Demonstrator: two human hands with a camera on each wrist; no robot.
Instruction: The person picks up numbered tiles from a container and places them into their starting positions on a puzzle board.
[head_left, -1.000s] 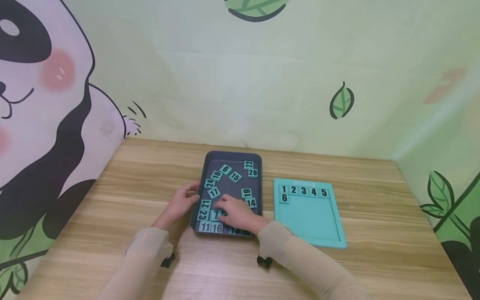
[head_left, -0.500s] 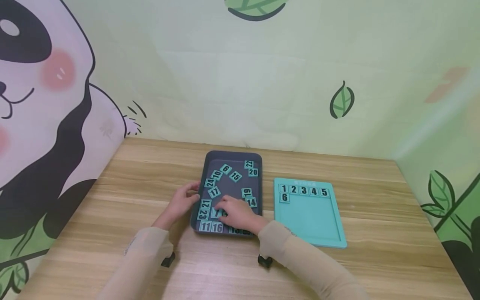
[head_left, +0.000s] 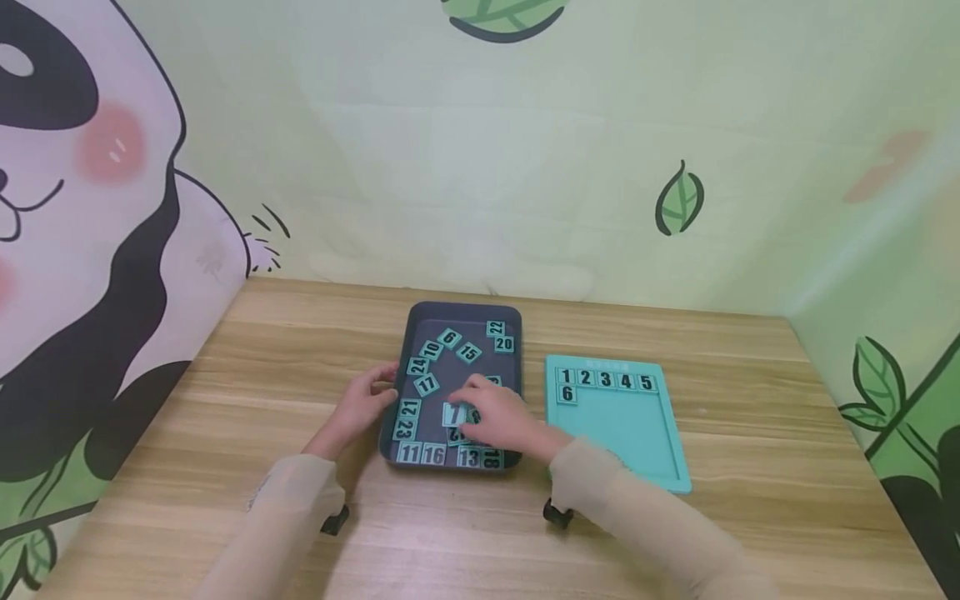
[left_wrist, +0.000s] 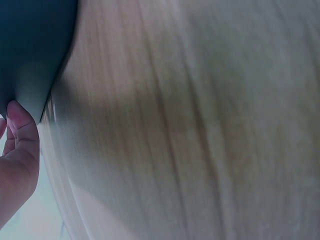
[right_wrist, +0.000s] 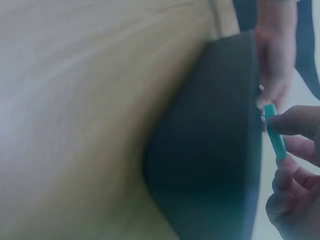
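Observation:
My right hand (head_left: 506,421) pinches a teal number tile marked 7 (head_left: 453,414) between thumb and fingers, over the lower part of a dark tray (head_left: 461,310). In the right wrist view that tile (right_wrist: 275,132) appears edge-on between the fingertips, above the tray's rim. My left hand (head_left: 365,408) holds the tray's left rim; the left wrist view has a fingertip (left_wrist: 19,114) against the outer wall. Loose tiles lie in the tray, among them 17 (head_left: 427,383), 15 (head_left: 468,352) and 20 (head_left: 504,344). The right hand partly covers some tiles beneath it.
Right of the tray lies a teal board (head_left: 615,442) with a raised frame. Tiles 1 to 5 line its top row, and a 6 tile (head_left: 567,394) starts the second. Both stand on a wooden table (head_left: 315,333) before a printed wall (head_left: 450,167).
My right hand has picked up the 7 tile from its place beside the 23 tile and shifted right with it. Tiles 13 and 18 show more fully. The left hand stays at the rim.

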